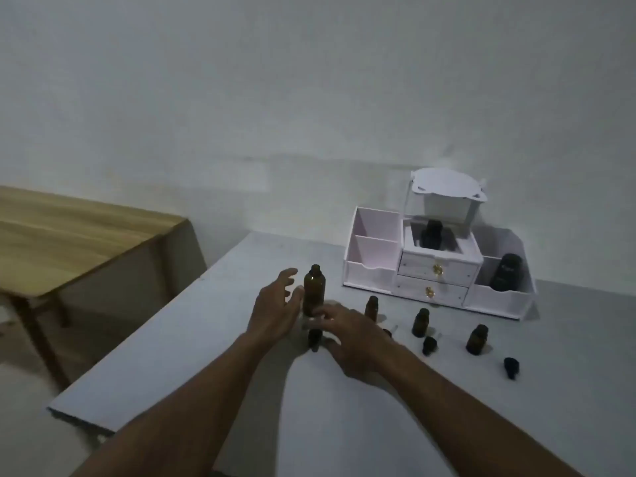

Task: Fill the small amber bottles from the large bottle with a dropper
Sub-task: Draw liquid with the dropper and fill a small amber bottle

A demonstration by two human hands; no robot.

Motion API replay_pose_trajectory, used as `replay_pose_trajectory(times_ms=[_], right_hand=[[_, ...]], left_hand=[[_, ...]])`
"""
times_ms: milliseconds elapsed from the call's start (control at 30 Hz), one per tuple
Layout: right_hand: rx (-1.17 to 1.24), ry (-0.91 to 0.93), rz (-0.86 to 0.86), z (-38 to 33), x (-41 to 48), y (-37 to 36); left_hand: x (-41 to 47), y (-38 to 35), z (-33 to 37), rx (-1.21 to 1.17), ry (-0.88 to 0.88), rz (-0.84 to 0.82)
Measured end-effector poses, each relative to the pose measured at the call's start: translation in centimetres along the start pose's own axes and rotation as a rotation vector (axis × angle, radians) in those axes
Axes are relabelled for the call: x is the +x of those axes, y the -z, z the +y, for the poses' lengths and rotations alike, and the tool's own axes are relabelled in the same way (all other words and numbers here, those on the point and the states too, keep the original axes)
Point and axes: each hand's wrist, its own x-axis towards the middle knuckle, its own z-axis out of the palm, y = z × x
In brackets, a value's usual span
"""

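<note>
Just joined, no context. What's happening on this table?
A person is at a white table set up for decanting. The left hand, fingers spread, is beside the large amber bottle, which stands upright; I can't tell if it touches. The right hand is low over the table just in front of it, near a dark cap; it's too blurred to see what it holds. Three small amber bottles stand uncapped to the right, caps lying nearby. A white organizer sits behind.
</note>
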Motion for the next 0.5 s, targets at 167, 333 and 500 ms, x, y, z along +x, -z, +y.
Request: replay_pose_trajectory(times_ms=[167, 333, 500], right_hand=[[-0.038, 0.064, -0.003, -0.2, -0.2, -1.0], [0.042, 0.052, 0.123, 0.9, 0.2, -0.8], [0.459, -0.158, 0.548, 2.0, 1.6, 2.1]], left_hand=[[0.1, -0.7, 0.4, -0.086, 0.065, -0.012], [0.7, -1.6, 0.0, -0.212, 0.142, -0.001], [1.2, -2.3, -0.1, -0.417, 0.195, -0.003]])
